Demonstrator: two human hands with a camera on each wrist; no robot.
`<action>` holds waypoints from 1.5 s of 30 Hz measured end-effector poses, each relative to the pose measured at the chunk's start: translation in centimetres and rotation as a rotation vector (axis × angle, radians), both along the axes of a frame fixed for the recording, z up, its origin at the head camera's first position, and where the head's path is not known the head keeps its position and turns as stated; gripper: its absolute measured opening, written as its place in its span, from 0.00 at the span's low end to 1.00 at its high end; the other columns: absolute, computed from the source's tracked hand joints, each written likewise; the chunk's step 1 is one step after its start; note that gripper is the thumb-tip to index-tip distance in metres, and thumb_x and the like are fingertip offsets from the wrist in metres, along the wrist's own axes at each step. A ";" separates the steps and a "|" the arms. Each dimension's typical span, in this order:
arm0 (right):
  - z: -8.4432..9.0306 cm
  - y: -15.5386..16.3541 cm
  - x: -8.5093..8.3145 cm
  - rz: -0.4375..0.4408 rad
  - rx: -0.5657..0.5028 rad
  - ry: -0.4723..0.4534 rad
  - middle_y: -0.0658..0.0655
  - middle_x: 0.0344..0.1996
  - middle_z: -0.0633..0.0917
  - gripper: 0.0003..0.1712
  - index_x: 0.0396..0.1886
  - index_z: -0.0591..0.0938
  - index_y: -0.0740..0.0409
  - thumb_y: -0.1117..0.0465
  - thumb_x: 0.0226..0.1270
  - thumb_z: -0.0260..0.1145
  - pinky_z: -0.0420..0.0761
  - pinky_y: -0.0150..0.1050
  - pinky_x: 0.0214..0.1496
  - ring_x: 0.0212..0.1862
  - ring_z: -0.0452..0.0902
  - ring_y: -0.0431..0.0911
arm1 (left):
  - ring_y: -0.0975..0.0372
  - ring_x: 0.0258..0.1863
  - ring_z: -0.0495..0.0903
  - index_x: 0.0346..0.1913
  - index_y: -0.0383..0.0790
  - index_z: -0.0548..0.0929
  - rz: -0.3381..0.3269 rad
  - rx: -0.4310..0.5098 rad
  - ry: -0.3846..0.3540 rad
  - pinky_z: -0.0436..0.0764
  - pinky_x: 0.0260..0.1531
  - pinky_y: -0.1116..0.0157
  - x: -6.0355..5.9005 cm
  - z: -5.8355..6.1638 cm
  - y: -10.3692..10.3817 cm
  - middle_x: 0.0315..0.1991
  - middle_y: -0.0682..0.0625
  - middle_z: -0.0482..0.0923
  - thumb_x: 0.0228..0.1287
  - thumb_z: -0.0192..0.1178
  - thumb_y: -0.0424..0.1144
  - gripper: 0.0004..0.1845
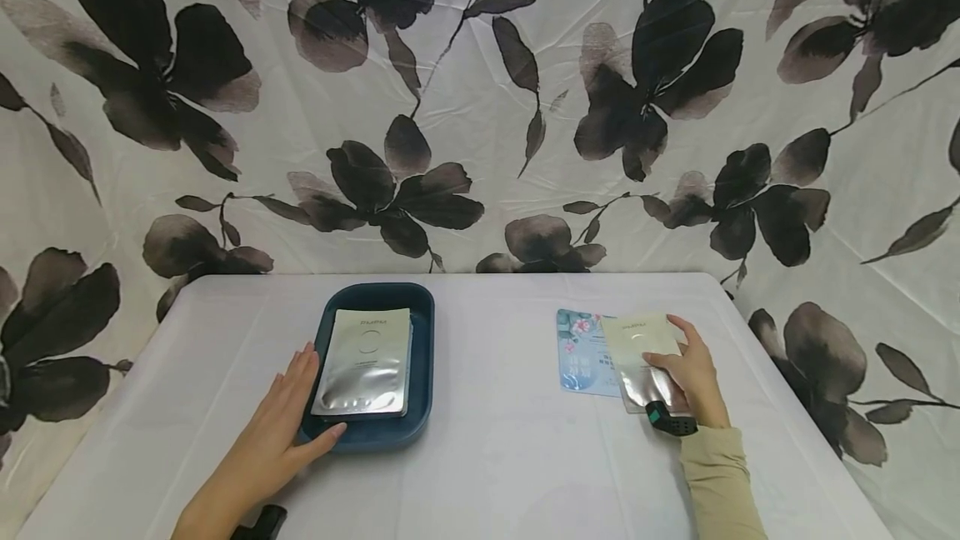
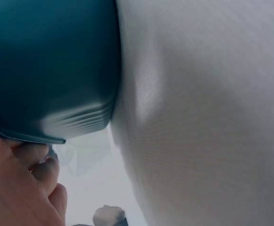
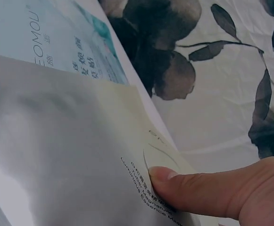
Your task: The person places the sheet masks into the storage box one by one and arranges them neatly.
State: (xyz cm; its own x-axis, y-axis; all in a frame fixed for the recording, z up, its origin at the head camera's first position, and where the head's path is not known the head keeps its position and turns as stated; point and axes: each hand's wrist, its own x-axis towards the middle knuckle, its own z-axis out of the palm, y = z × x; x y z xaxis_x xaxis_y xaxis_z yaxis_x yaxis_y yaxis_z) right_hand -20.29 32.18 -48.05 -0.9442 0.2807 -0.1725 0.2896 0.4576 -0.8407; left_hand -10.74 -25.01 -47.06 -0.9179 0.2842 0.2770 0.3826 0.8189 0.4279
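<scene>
A pale green and silver sheet mask packet (image 1: pixel 643 365) is pinched at its right edge by my right hand (image 1: pixel 693 369), the thumb (image 3: pixel 193 190) pressing its printed face. It overlaps a blue floral mask packet (image 1: pixel 587 352) on the table. My left hand (image 1: pixel 281 423) lies along the left side of a dark blue tray (image 1: pixel 408 432), its fingers extended and its thumb at the near left corner. In the left wrist view the tray's outer wall (image 2: pixel 52 61) fills the upper left. Inside the tray lies a stack topped by another green and silver packet (image 1: pixel 363 365).
A white cloth (image 1: pixel 495 465) covers the table. Behind it hangs a white curtain with dark flowers (image 1: pixel 525 140). Between the tray and the blue packet runs a stretch of white cloth.
</scene>
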 end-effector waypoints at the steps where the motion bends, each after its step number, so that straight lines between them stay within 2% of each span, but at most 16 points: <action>1: 0.0 0.0 0.0 0.002 -0.013 0.012 0.77 0.67 0.67 0.54 0.80 0.52 0.50 0.68 0.60 0.70 0.67 0.57 0.59 0.62 0.68 0.66 | 0.53 0.79 0.35 0.80 0.37 0.42 -0.001 -0.001 0.002 0.36 0.75 0.50 0.0 0.0 0.0 0.81 0.46 0.35 0.62 0.67 0.53 0.56; 4: -0.1 0.2 0.1 0.026 -0.048 0.038 0.72 0.70 0.65 0.44 0.77 0.61 0.54 0.69 0.63 0.67 0.67 0.53 0.63 0.66 0.64 0.63 | 0.53 0.79 0.35 0.80 0.37 0.42 -0.006 0.001 0.006 0.37 0.75 0.50 -0.1 -0.1 -0.1 0.81 0.46 0.35 0.62 0.67 0.53 0.56; 7: -0.1 0.5 0.4 0.054 -0.074 0.044 0.68 0.69 0.68 0.28 0.68 0.74 0.63 0.67 0.67 0.63 0.77 0.39 0.49 0.58 0.72 0.53 | 0.53 0.79 0.35 0.80 0.37 0.42 -0.009 0.001 0.008 0.37 0.75 0.51 -0.1 -0.1 -0.1 0.81 0.46 0.35 0.62 0.67 0.53 0.56; 8: -0.1 0.6 0.5 0.053 -0.087 0.040 0.67 0.68 0.70 0.25 0.64 0.77 0.65 0.67 0.68 0.63 0.78 0.34 0.40 0.50 0.76 0.49 | 0.53 0.79 0.35 0.80 0.37 0.41 -0.008 -0.001 0.006 0.36 0.75 0.51 -0.2 -0.1 -0.1 0.81 0.46 0.35 0.62 0.67 0.54 0.56; 10: 0.0 0.8 0.6 0.045 -0.118 0.027 0.66 0.62 0.75 0.22 0.62 0.79 0.66 0.66 0.69 0.62 0.71 0.30 0.23 0.31 0.74 0.41 | 0.54 0.79 0.35 0.80 0.37 0.41 -0.006 -0.004 0.005 0.36 0.75 0.52 -0.2 -0.1 -0.1 0.81 0.46 0.35 0.62 0.67 0.54 0.56; 12: 0.1 1.0 0.6 0.039 -0.152 0.019 0.63 0.50 0.81 0.22 0.61 0.79 0.66 0.66 0.69 0.62 0.66 0.30 0.16 0.19 0.66 0.37 | 0.54 0.79 0.35 0.80 0.37 0.41 -0.007 -0.004 0.004 0.36 0.75 0.52 -0.2 0.0 -0.1 0.81 0.45 0.35 0.62 0.67 0.53 0.56; 14: 0.2 1.2 0.7 0.040 -0.209 0.008 0.56 0.40 0.83 0.22 0.62 0.79 0.66 0.66 0.69 0.62 0.65 0.30 0.14 0.13 0.60 0.36 | 0.54 0.79 0.35 0.80 0.37 0.41 -0.009 -0.002 0.004 0.37 0.75 0.52 -0.2 0.1 -0.1 0.80 0.45 0.36 0.62 0.67 0.53 0.56; 16: 0.3 1.4 0.7 0.050 -0.262 0.005 0.49 0.32 0.83 0.22 0.62 0.79 0.65 0.66 0.70 0.62 0.65 0.30 0.14 0.12 0.60 0.36 | 0.53 0.79 0.35 0.80 0.37 0.41 -0.010 0.002 0.004 0.37 0.75 0.52 -0.1 0.2 -0.1 0.80 0.44 0.36 0.62 0.67 0.53 0.56; 18: 0.3 1.5 0.8 0.067 -0.314 0.012 0.46 0.29 0.83 0.21 0.61 0.80 0.64 0.66 0.70 0.62 0.65 0.30 0.13 0.12 0.60 0.36 | 0.54 0.79 0.35 0.80 0.37 0.42 -0.011 0.003 0.001 0.36 0.75 0.53 -0.1 0.3 -0.1 0.80 0.44 0.36 0.62 0.67 0.54 0.56; 21: 0.4 1.5 0.7 0.097 -0.340 0.034 0.46 0.39 0.83 0.19 0.60 0.82 0.60 0.66 0.70 0.63 0.65 0.29 0.15 0.13 0.60 0.36 | 0.54 0.79 0.36 0.80 0.37 0.42 -0.010 0.001 0.002 0.36 0.75 0.54 -0.1 0.3 0.0 0.80 0.43 0.37 0.62 0.67 0.54 0.56; 24: 0.6 1.2 0.7 0.116 -0.351 0.039 0.50 0.53 0.77 0.19 0.60 0.82 0.59 0.65 0.71 0.63 0.63 0.27 0.18 0.17 0.58 0.35 | 0.53 0.79 0.36 0.80 0.37 0.42 -0.011 0.003 0.006 0.36 0.75 0.53 -0.1 0.3 0.0 0.80 0.43 0.37 0.62 0.67 0.54 0.56; 28: 1.3 0.5 0.5 0.146 -0.384 0.030 0.60 0.69 0.65 0.22 0.64 0.78 0.61 0.64 0.72 0.62 0.72 0.22 0.35 0.38 0.69 0.31 | 0.53 0.79 0.35 0.79 0.36 0.42 -0.015 0.008 0.006 0.37 0.75 0.52 -0.1 0.1 -0.1 0.80 0.45 0.36 0.62 0.67 0.53 0.56; 31: 1.9 -0.2 0.5 0.160 -0.418 0.026 0.61 0.75 0.59 0.24 0.66 0.76 0.62 0.65 0.73 0.61 0.71 0.21 0.42 0.51 0.66 0.32 | 0.53 0.79 0.35 0.79 0.36 0.41 -0.013 0.010 0.002 0.37 0.75 0.51 -0.1 0.0 -0.2 0.81 0.45 0.35 0.63 0.67 0.53 0.56; 34: 2.3 -0.9 0.4 0.162 -0.454 0.021 0.60 0.75 0.59 0.24 0.67 0.75 0.62 0.67 0.73 0.59 0.66 0.24 0.27 0.32 0.68 0.33 | 0.52 0.79 0.35 0.80 0.37 0.41 -0.010 0.010 0.000 0.37 0.75 0.50 -0.1 -0.1 -0.2 0.81 0.45 0.35 0.62 0.67 0.53 0.56; 37: 2.6 -1.6 0.3 0.174 -0.478 0.016 0.60 0.74 0.59 0.25 0.68 0.74 0.63 0.70 0.73 0.57 0.59 0.25 0.19 0.17 0.55 0.35 | 0.52 0.79 0.35 0.80 0.37 0.41 -0.008 0.010 -0.003 0.37 0.75 0.50 0.0 -0.1 -0.2 0.81 0.45 0.35 0.62 0.67 0.54 0.56; 45: 3.6 -3.5 0.1 0.231 -0.542 0.002 0.59 0.72 0.59 0.28 0.71 0.70 0.65 0.74 0.71 0.53 0.59 0.25 0.19 0.16 0.53 0.36 | 0.53 0.79 0.35 0.80 0.37 0.41 -0.004 0.006 -0.009 0.37 0.75 0.50 0.0 0.0 -0.1 0.81 0.45 0.35 0.62 0.67 0.54 0.56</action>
